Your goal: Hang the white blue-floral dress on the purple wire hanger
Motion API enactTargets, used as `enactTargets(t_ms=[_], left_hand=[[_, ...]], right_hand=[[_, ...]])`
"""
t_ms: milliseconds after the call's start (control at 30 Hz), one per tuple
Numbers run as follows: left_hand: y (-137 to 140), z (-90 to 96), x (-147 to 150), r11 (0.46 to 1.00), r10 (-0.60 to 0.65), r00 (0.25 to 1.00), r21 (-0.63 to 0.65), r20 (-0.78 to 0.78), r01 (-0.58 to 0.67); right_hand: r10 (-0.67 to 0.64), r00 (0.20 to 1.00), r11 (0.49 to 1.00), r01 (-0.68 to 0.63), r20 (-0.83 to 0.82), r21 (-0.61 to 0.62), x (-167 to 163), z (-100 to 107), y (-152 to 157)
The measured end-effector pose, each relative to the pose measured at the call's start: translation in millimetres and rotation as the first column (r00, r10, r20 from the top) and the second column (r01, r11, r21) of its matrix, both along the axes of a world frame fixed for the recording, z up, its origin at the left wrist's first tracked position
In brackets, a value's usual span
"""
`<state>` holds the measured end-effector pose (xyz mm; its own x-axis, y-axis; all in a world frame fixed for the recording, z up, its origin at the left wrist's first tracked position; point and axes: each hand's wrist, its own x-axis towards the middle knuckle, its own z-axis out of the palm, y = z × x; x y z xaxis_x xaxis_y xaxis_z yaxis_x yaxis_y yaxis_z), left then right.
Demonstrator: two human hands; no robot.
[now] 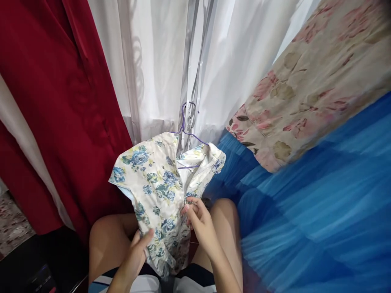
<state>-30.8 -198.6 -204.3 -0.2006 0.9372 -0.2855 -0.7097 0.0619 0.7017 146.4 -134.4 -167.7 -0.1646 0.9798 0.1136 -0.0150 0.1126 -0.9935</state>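
Observation:
A white dress with blue flowers and green leaves point(161, 185) hangs in front of me on a thin purple hanger point(197, 137). Its neck opening lies spread, and its lower part bunches between my thighs. My left hand point(133, 256) holds the dress at its lower left side, thumb on top and the other fingers mostly hidden. With thumb and fingers pinched, my right hand point(198, 217) grips the edge of the front opening just below the neckline. Whether a zip or another fastener is between those fingertips is too small to make out.
Behind the hanger hang white curtains point(161, 61) and pale ribbons point(192, 69). Red cloth point(76, 101) hangs at left. A beige floral garment point(305, 93) and blue tulle point(305, 203) fill the right side. A black surface point(33, 260) stands at lower left.

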Motion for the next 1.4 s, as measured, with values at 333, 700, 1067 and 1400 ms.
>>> enactTargets(t_ms=[333, 700, 1067, 1400], left_hand=[[7.5, -35.6, 0.4, 0.986, 0.139, 0.940, -0.045, -0.311, -0.160], [32.4, -8.3, 39.0, 0.861, 0.377, 0.404, 0.477, -0.833, 0.179], [40.4, -3.3, 41.0, 0.909, 0.297, 0.441, 0.392, -0.847, 0.141], [52.6, -15.3, 48.4, 0.906, 0.192, 0.437, 0.330, -0.878, 0.264]], right_hand=[[0.016, 0.976, 0.999, -0.026, 0.216, 0.045, 2.8, 13.9, -2.1], [0.087, 0.996, 0.994, -0.085, 0.034, -0.063, -4.8, 14.9, -26.9], [0.033, 0.997, 0.993, -0.025, -0.075, 0.112, -20.3, 95.8, 46.6], [-0.015, 0.972, 0.958, 0.080, -0.233, 0.274, -40.6, 138.4, 87.4]])
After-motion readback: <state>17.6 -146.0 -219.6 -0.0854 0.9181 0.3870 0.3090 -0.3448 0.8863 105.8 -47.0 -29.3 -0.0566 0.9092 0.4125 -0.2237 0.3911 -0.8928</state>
